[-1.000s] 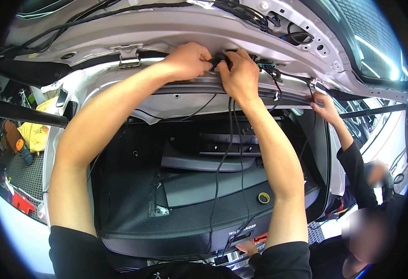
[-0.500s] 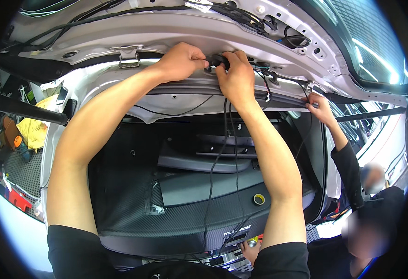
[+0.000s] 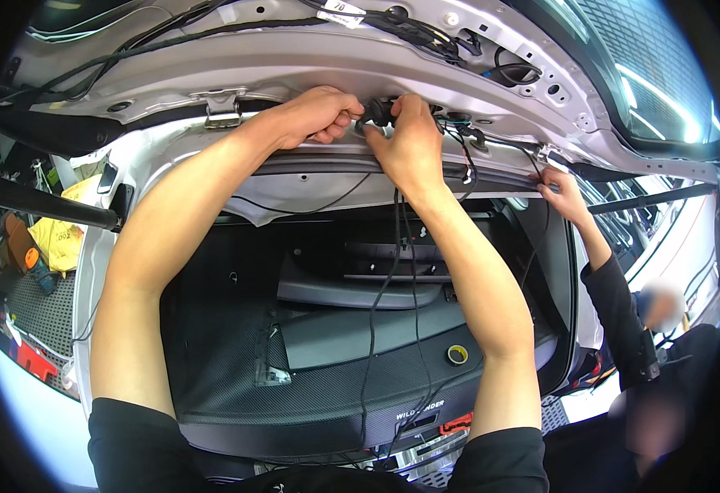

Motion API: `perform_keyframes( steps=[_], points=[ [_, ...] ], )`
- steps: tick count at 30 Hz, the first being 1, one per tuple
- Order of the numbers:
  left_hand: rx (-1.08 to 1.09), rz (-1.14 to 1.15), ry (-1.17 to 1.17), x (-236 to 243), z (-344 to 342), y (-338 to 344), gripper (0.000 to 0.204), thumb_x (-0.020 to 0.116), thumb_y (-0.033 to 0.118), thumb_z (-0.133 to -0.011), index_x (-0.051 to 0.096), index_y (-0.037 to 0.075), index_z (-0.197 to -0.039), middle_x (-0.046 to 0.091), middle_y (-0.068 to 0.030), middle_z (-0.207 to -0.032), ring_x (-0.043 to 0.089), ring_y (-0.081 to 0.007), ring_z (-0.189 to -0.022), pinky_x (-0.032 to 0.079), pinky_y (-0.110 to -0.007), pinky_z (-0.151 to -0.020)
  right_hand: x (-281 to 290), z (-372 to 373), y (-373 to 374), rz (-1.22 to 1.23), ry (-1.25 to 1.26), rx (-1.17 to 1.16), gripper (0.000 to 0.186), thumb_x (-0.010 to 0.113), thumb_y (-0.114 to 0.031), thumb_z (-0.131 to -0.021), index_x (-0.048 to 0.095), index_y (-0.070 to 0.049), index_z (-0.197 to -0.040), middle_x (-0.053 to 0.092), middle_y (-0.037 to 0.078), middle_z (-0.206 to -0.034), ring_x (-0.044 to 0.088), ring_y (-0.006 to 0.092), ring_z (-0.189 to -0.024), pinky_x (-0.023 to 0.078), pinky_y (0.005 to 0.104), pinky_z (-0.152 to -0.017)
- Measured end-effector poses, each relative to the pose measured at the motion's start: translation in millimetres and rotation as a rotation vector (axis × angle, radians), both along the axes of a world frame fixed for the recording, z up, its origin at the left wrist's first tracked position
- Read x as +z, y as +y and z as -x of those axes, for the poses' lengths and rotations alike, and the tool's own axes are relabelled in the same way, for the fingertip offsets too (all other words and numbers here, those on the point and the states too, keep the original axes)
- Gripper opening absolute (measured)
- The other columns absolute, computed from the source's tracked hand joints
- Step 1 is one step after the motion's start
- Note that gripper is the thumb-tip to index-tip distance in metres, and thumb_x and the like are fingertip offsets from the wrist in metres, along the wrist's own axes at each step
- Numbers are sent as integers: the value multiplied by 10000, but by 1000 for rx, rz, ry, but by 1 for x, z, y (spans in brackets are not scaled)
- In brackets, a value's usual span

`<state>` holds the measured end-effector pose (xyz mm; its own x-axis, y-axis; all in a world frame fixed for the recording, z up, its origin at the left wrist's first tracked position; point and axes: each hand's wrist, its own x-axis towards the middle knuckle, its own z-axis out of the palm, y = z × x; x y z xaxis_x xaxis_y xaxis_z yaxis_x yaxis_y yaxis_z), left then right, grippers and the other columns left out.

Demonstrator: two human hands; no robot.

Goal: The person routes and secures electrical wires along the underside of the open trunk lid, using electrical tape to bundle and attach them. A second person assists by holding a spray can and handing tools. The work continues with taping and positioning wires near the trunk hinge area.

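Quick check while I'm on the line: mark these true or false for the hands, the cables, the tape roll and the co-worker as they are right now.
1. Both hands meet at a black connector under the raised tailgate. True.
2. The left hand hangs at the person's side. False: it is raised to the tailgate edge.
3. Black cables hang down below the right hand. True.
4. A yellow tape roll lies on the cargo floor. True.
5. The co-worker's hand rests on the cargo floor. False: it reaches up to the tailgate's right side.

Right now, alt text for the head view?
Both bare hands, left hand and right hand, grip a black connector on wiring under a raised silver tailgate. Black cables hang over the open cargo area; a co-worker's hand touches the tailgate's right edge.
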<state>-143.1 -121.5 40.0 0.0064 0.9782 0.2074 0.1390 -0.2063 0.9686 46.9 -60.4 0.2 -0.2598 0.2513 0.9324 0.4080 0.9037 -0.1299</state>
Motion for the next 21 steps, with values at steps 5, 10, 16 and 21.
perform_keyframes(
  steps=[5,10,16,21],
  points=[
    [186,-29,112,-2,-14,3,143,656,150,-941,648,80,-817,400,57,-664,320,-66,-547,215,-277,-474,5,14,1,141,-100,-282,526,883,-272,-790,573,4,-1113,732,225,-1024,740,449,-923,593,520,-793],
    [320,-76,12,-7,-22,5,101,682,131,-925,691,32,-905,402,60,-649,332,-59,-523,199,-269,-448,5,32,-8,232,-34,-383,460,774,-279,-862,559,1,-1156,694,215,-1129,745,433,-932,592,553,-811],
    [398,-55,67,-7,-25,5,117,718,149,-883,682,46,-840,395,34,-623,295,-91,-532,205,-319,-482,-6,30,-3,195,73,-334,409,774,-258,-856,574,0,-1101,674,208,-1084,739,436,-911,584,561,-783],
    [443,-103,250,-7,-22,3,180,739,190,-864,704,26,-798,493,-11,-652,409,-130,-632,316,-362,-558,-9,21,1,118,54,-287,374,772,-245,-846,582,3,-1052,668,216,-1059,738,434,-900,587,560,-758]
  ],
)
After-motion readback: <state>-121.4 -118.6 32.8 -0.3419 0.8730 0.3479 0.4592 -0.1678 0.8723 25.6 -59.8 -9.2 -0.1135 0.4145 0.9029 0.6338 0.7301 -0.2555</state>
